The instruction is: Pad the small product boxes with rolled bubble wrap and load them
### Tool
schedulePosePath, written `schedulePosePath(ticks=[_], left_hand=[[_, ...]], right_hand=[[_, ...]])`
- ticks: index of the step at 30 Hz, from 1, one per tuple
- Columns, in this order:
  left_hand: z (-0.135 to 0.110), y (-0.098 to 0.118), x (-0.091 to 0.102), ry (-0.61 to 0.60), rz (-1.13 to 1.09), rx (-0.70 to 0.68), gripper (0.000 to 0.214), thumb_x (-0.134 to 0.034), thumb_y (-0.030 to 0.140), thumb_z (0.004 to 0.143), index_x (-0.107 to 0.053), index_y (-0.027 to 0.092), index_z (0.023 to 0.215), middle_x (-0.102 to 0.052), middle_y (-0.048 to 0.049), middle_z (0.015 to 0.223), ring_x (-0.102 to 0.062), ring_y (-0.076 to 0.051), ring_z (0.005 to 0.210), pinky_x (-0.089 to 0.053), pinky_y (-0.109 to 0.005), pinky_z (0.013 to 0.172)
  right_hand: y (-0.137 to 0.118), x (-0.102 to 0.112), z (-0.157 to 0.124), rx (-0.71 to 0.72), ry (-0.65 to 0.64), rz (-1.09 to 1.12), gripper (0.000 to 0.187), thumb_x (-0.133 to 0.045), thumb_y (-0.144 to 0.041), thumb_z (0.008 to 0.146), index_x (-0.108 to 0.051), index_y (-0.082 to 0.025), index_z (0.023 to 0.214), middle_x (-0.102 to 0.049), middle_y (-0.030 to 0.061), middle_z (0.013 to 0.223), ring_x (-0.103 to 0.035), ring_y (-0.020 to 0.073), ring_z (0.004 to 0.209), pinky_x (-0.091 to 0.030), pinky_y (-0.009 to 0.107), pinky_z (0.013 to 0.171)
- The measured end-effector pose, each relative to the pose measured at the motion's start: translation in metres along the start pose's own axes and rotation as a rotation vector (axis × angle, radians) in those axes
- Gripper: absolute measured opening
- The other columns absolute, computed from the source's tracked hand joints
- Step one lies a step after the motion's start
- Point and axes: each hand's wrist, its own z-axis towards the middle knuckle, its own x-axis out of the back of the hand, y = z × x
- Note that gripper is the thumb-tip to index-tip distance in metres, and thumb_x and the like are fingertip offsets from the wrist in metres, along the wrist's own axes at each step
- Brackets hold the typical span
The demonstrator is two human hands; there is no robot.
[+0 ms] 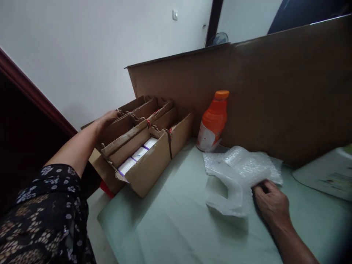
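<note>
Some bubble wrap (244, 165), seemingly in right hand (271, 201)

The bubble wrap (243, 174) is a crumpled, translucent whitish sheet, right of centre on the pale green table (165, 223). Its far part is bunched in glossy folds, while the near left part curls round into an open loop, the lower lip raised clear of the surface. The near right edge is pinched and held.

To the left stands the cardboard organizer (150, 168), brown and open-topped, with long compartments set in a slanting block. Its cut edges are ragged at the joints, and touches of red show along them.
</note>
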Motion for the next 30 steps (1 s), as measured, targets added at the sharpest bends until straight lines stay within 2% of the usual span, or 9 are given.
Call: schedulePosePath(ticks=[4, 9, 13, 15, 18, 21, 23, 27, 30], left_hand=[[-0.018, 0.018, 0.008, -0.04, 0.067, 0.159, 0.03, -0.07, 0.036, 0.091, -0.069, 0.012, 0.109, -0.071, -0.0033, 0.106, -0.067, -0.027, 0.102, -0.057, -0.04, 0.088], [-0.049, 0.045, 0.035, 0.239, 0.027, 0.189, 0.004, -0.068, 0.017, 0.073, -0.065, 0.018, 0.071, -0.052, 0.0078, 0.043, -0.064, -0.019, 0.072, -0.052, -0.03, 0.074], [-0.082, 0.104, 0.05, 0.648, -0.28, -0.07, 0.01, -0.061, 0.022, 0.074, -0.066, 0.019, 0.082, -0.061, 0.0053, 0.059, -0.062, -0.014, 0.06, -0.054, -0.029, 0.06], [-0.107, 0.152, 0.039, 0.717, -0.395, -0.293, 0.009, -0.062, 0.018, 0.073, -0.066, 0.017, 0.082, -0.064, 0.0029, 0.067, -0.061, -0.012, 0.059, -0.053, -0.027, 0.058], [-0.142, 0.227, -0.002, 0.538, -0.489, -0.606, 0.003, -0.063, 0.02, 0.08, -0.064, 0.021, 0.083, -0.068, 0.0003, 0.079, -0.06, -0.012, 0.065, -0.052, -0.026, 0.061], [-0.149, 0.263, -0.036, 0.034, -0.389, -0.72, 0.014, -0.07, 0.025, 0.078, -0.069, 0.02, 0.091, -0.072, -0.0025, 0.083, -0.063, -0.015, 0.07, -0.052, -0.028, 0.064], [-0.13, 0.254, -0.037, -0.014, -0.292, -0.627, 0.015, -0.069, 0.026, 0.078, -0.072, 0.018, 0.09, -0.073, -0.0033, 0.079, -0.065, -0.017, 0.072, -0.053, -0.03, 0.069], [-0.054, 0.182, -0.009, 0.342, -0.154, -0.235, 0.019, -0.059, 0.015, 0.083, -0.073, 0.013, 0.094, -0.075, -0.0051, 0.092, -0.066, -0.019, 0.09, -0.051, -0.033, 0.089], [-0.005, 0.131, 0.003, 0.243, -0.1, 0.006, 0.023, -0.062, 0.008, 0.083, -0.069, 0.005, 0.105, -0.074, -0.0064, 0.097, -0.064, -0.02, 0.096, -0.051, -0.041, 0.095]], right_hand=[[-0.003, 0.001, -0.002, 0.012, -0.021, 0.01, 0.024, -0.049, -0.045, 0.067, -0.06, -0.024, 0.067, -0.068, 0.0066, 0.074, -0.056, 0.0202, 0.057, -0.045, 0.035, 0.058], [0.001, -0.002, -0.006, 0.018, -0.02, 0.029, 0.026, -0.047, -0.039, 0.071, -0.066, -0.022, 0.077, -0.073, 0.0065, 0.084, -0.063, 0.0224, 0.073, -0.05, 0.034, 0.069], [0.005, -0.004, -0.007, 0.006, -0.027, 0.039, 0.029, -0.046, -0.039, 0.072, -0.069, -0.022, 0.08, -0.074, 0.0088, 0.092, -0.066, 0.0248, 0.081, -0.051, 0.036, 0.075], [0.004, -0.004, -0.007, 0.004, -0.029, 0.045, 0.029, -0.047, -0.039, 0.071, -0.068, -0.022, 0.079, -0.074, 0.0096, 0.092, -0.066, 0.0254, 0.082, -0.05, 0.037, 0.076], [0.001, -0.001, -0.007, 0.003, -0.038, 0.046, 0.026, -0.047, -0.038, 0.07, -0.067, -0.023, 0.077, -0.072, 0.0087, 0.087, -0.064, 0.0247, 0.076, -0.049, 0.037, 0.072], [-0.001, 0.001, -0.008, 0.003, -0.06, 0.042, 0.023, -0.049, -0.038, 0.07, -0.066, -0.024, 0.075, -0.071, 0.0066, 0.082, -0.062, 0.0239, 0.073, -0.048, 0.036, 0.07], [-0.001, 0.001, -0.008, -0.001, -0.061, 0.047, 0.023, -0.05, -0.04, 0.071, -0.066, -0.023, 0.075, -0.07, 0.0059, 0.078, -0.061, 0.023, 0.07, -0.047, 0.035, 0.068], [0.003, -0.002, -0.008, 0.002, -0.043, 0.043, 0.026, -0.049, -0.044, 0.073, -0.065, -0.023, 0.074, -0.07, 0.0067, 0.08, -0.061, 0.0226, 0.07, -0.047, 0.035, 0.068], [0.006, -0.002, -0.007, 0.017, -0.034, 0.022, 0.026, -0.049, -0.044, 0.073, -0.065, -0.024, 0.074, -0.072, 0.0078, 0.084, -0.063, 0.0236, 0.075, -0.048, 0.035, 0.072]])
